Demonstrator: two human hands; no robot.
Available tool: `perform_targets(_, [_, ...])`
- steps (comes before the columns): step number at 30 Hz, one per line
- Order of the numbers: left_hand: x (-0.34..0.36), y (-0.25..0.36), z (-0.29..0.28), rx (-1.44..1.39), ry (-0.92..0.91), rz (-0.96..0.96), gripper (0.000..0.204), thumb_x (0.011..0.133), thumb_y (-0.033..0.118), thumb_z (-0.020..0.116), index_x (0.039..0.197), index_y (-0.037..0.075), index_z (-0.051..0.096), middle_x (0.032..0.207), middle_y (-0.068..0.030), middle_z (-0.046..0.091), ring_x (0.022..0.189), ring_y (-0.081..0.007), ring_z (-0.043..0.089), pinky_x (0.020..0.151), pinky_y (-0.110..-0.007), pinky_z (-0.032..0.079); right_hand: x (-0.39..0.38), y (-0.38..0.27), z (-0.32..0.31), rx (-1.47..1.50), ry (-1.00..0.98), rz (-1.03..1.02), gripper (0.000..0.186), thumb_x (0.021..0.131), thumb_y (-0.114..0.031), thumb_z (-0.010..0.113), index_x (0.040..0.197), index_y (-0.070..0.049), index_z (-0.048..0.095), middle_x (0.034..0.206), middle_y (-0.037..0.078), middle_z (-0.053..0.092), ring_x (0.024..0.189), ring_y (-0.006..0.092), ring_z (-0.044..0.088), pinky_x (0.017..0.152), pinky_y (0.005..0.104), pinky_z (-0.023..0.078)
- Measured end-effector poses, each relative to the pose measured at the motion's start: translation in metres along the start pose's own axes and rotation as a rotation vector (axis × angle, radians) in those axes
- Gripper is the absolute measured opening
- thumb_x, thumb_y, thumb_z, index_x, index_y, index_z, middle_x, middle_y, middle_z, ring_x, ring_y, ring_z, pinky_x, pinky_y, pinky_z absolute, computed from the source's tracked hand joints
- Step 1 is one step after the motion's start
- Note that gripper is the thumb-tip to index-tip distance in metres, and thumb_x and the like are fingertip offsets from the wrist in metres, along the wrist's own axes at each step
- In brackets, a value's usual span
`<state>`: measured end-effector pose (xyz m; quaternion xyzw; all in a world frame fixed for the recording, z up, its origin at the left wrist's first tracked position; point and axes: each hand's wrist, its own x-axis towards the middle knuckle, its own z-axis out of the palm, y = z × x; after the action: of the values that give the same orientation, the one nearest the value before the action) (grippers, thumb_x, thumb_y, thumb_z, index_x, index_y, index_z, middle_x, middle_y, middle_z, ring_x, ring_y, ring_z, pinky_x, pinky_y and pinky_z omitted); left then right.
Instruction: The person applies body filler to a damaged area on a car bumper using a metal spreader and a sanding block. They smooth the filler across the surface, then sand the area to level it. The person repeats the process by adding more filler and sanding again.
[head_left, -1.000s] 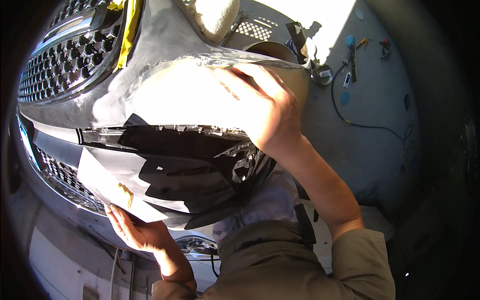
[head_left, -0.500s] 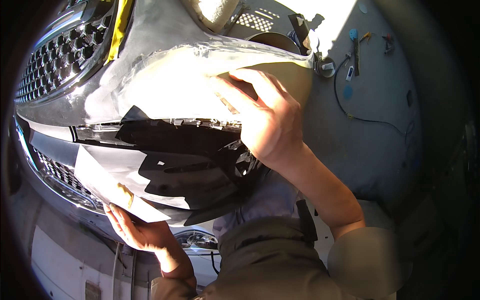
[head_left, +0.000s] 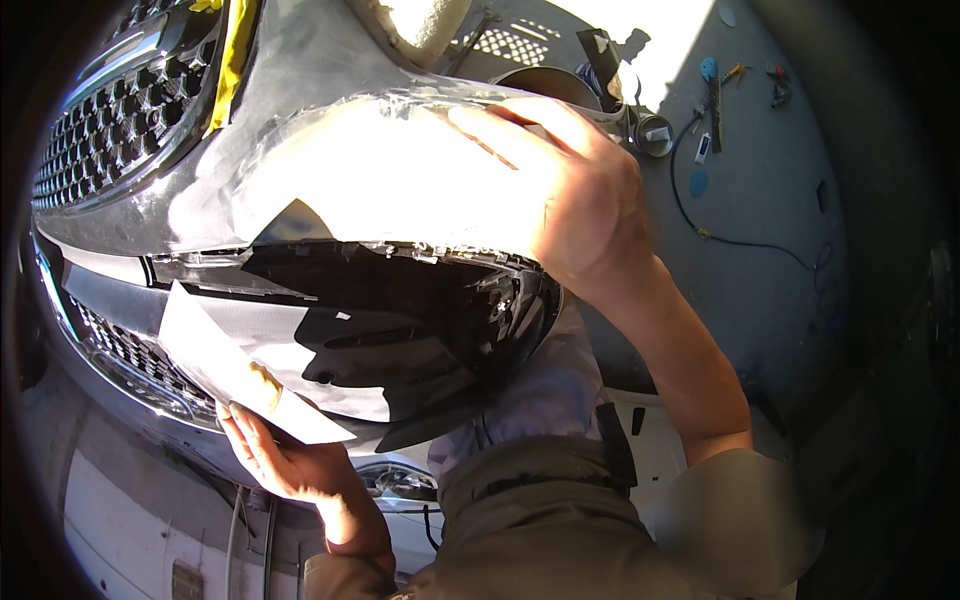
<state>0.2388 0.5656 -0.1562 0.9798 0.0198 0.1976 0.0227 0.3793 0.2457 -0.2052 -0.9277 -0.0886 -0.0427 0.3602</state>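
Observation:
A grey car bumper fills the left and middle, with a pale, sunlit patch of filler along its curved edge. My right hand lies on the right end of this patch, fingers stretched out flat against it, with nothing visible in them. At the lower left, my left hand has a stiff white sheet between thumb and fingers. The sheet slants over the dark lower part of the bumper, beside a chrome-edged lower grille.
A honeycomb grille and yellow tape are at the upper left. On the grey floor at right lie a dark cable, a blue-ended tool and a round tin. Another car shows at the bottom.
My right hand has slid to the right along the pale patch. My left hand and the white sheet have shifted slightly right in the picture, as has the bumper.

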Motion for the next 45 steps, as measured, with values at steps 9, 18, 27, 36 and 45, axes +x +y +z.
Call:
perform_targets(9, [-0.006,0.002,0.002,-0.068,0.018,-0.035,0.041,0.092,0.005,0.082,0.127,-0.011,0.067,0.127,-0.0254,0.075,0.123,-0.0401,0.072,0.111,-0.052,0.055,-0.008,-0.02,0.03,0.014,0.095,-0.06,0.038,0.084,-0.006,0.078,0.123,-0.009,0.081,0.114,0.016,0.073,0.099,0.0338,0.073,0.087,0.0405,0.062])
perform_targets(18, [0.001,0.005,0.005,-0.024,0.017,0.083,0.042,0.092,0.003,0.081,0.128,-0.011,0.066,0.13,-0.0252,0.074,0.123,-0.0396,0.072,0.11,-0.052,0.055,-0.041,-0.063,-0.005,0.019,-0.26,0.059,0.039,0.09,-0.008,0.066,0.126,-0.018,0.079,0.119,0.018,0.068,0.108,0.0339,0.068,0.095,0.0444,0.058])
perform_targets(27, [-0.001,0.011,0.007,-0.024,0.059,0.089,0.04,0.092,0.004,0.081,0.126,-0.012,0.068,0.129,-0.0264,0.074,0.122,-0.0398,0.073,0.108,-0.05,0.057,-0.014,0.016,-0.044,0.088,-0.049,0.107,0.045,0.088,0.008,0.065,0.125,-0.013,0.078,0.106,0.013,0.074,0.089,0.0349,0.074,0.079,0.043,0.062])
perform_targets(36, [-0.006,0.017,0.005,-0.003,0.02,0.021,0.038,0.091,0.005,0.082,0.123,-0.012,0.07,0.128,-0.027,0.075,0.118,-0.0392,0.075,0.107,-0.049,0.058,-0.015,0.02,0.019,0.062,0.022,0.037,0.035,0.094,-0.012,0.069,0.128,-0.017,0.079,0.118,0.013,0.072,0.11,0.0323,0.07,0.097,0.0419,0.059])
perform_targets(45, [0.0,0.03,0.008,-0.022,-0.012,0.05,0.036,0.094,0.002,0.078,0.126,-0.012,0.069,0.126,-0.025,0.076,0.116,-0.0375,0.076,0.107,-0.048,0.058,-0.064,-0.019,0.006,0.084,-0.036,-0.004,0.039,0.088,-0.008,0.076,0.123,-0.023,0.082,0.113,0.009,0.069,0.097,0.0274,0.073,0.086,0.0403,0.063])
